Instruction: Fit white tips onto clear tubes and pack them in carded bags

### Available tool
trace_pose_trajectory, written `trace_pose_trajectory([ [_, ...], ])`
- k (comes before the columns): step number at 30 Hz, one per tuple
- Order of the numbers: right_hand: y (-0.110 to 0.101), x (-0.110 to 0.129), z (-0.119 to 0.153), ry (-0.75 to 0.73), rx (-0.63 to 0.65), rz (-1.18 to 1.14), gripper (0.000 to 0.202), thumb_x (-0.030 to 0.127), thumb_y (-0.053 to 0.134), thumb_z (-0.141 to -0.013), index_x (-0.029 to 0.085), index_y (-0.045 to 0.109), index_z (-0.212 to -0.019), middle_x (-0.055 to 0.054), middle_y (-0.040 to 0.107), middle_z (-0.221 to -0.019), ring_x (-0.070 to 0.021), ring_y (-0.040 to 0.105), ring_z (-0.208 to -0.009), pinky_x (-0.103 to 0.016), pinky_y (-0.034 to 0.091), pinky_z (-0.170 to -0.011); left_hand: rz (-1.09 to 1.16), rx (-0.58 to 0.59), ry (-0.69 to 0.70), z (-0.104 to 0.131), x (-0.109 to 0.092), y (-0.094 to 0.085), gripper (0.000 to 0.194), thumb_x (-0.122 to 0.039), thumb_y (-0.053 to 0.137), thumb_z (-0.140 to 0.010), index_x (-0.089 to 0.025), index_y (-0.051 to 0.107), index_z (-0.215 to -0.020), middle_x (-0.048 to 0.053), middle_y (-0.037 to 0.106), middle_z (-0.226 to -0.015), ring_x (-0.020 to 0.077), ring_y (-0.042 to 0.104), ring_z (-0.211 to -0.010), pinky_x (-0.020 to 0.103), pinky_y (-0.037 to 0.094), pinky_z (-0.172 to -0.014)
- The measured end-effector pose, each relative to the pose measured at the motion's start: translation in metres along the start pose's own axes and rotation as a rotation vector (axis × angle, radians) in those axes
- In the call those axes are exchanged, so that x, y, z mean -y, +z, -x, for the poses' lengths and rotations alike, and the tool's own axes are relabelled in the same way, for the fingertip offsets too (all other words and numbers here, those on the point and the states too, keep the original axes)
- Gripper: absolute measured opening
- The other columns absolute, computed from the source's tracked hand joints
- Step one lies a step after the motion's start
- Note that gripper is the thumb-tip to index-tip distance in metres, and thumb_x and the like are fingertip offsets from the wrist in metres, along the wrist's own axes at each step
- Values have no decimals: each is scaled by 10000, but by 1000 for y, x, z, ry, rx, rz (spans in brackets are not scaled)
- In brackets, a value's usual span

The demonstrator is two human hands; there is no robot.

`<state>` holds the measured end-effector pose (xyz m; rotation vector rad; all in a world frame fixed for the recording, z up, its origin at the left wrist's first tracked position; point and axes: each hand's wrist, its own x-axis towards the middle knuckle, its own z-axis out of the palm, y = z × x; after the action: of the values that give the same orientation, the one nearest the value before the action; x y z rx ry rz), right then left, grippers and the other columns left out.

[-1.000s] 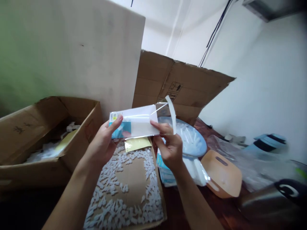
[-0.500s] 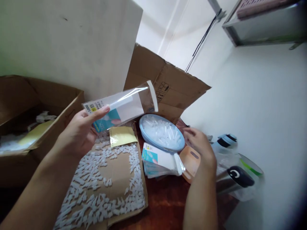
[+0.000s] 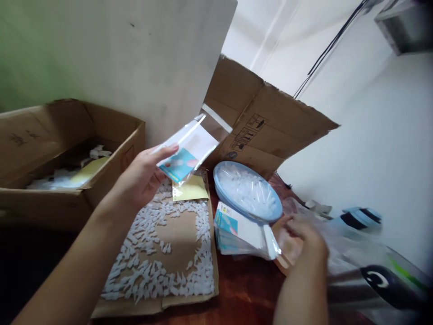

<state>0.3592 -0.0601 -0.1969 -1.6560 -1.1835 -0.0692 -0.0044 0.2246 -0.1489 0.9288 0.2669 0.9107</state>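
Observation:
My left hand (image 3: pixel 145 174) is closed on a clear plastic bag (image 3: pixel 206 135), thumb on top. Inside the bag sits a white and teal printed card, and the bag's white-edged end points up and away to the right. Over the orange plastic tray (image 3: pixel 284 241) is my right hand (image 3: pixel 309 243), its fingers smeared by motion, so I cannot see whether they hold anything. To the left of the tray lies a stack of similar bagged cards (image 3: pixel 241 234). Behind the stack, a light blue basin (image 3: pixel 219 185) holds many small white plastic pieces under clear film.
Small white plastic pieces (image 3: pixel 135 275) cover much of a flat cardboard sheet (image 3: pixel 177 232), with a yellow packet (image 3: pixel 191 188) at its far end. An open carton (image 3: pixel 115 158) stands left. A cardboard flap (image 3: pixel 264 122) leans behind. Bottles (image 3: pixel 360 221) stand at right.
My view has swung left, shifting the scene rightwards. The bag in my left hand has turned, its far end tilting up more. My right hand has moved lower, from beside the basin to over the tray.

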Motion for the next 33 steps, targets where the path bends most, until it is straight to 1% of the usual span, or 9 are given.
trace_pose_trajectory([
  [2,-12,11,-11,94,-23,41,250,119,816,-659,289,698,-519,6,564,-369,-174,466,-254,-292,242,-252,-54,64,-38,-1,4,-2,431,-344,827,-781,-110,792,-1141,107,834,-1013,201,759,-802,254,638,-752],
  [4,-12,33,-20,167,-196,59,156,186,860,-693,310,773,-657,-39,668,-481,-211,596,-360,-325,390,-310,-94,122,-54,-1,9,-3,432,-343,840,-767,-110,798,-1129,132,830,-1026,220,772,-804,276,644,-769],
  [7,14,78,-32,88,-499,-105,165,236,923,-665,252,798,-770,-93,747,-653,-223,707,-522,-358,561,-485,-128,195,-100,1,15,-2,404,-334,849,-758,-124,808,-1100,139,829,-993,232,781,-778,284,641,-726],
  [9,40,106,-37,-10,-570,-361,237,220,946,-619,207,759,-762,-73,747,-669,-213,725,-577,-356,612,-588,-134,254,-147,4,17,0,363,-326,850,-761,-135,814,-1067,128,828,-944,226,780,-756,294,638,-722],
  [14,87,150,-37,-112,-392,-659,175,197,880,-748,185,709,-782,-40,761,-752,-169,737,-634,-287,613,-607,-165,335,-157,12,16,8,229,-318,861,-755,-167,815,-921,65,785,-797,181,741,-710,254,590,-671],
  [20,109,162,-25,-280,-138,-498,78,247,740,-919,224,769,-850,-40,729,-982,-173,722,-843,-304,589,-732,-198,339,-117,19,11,15,217,-330,872,-738,-159,810,-858,38,740,-754,114,645,-627,188,494,-569],
  [23,112,165,-18,-278,122,-286,435,504,460,-1055,274,820,-970,-72,688,-1187,-247,652,-1159,-429,534,-1020,-161,350,-142,22,8,17,276,-336,841,-766,-152,813,-970,66,767,-822,149,685,-688,225,543,-625],
  [26,116,169,-13,-210,270,-268,601,637,319,-1041,316,822,-976,-72,722,-1094,-285,636,-1189,-535,498,-1088,-143,356,-136,24,5,18,289,-333,817,-786,-152,819,-1011,75,788,-854,137,683,-647,229,550,-618],
  [33,132,167,-16,-179,94,-525,657,713,259,-1011,357,799,-1127,-57,731,-1102,-251,673,-1012,-400,575,-856,-143,359,-104,23,2,15,391,-361,804,-798,-143,796,-1123,132,811,-1006,216,761,-771,287,602,-670],
])
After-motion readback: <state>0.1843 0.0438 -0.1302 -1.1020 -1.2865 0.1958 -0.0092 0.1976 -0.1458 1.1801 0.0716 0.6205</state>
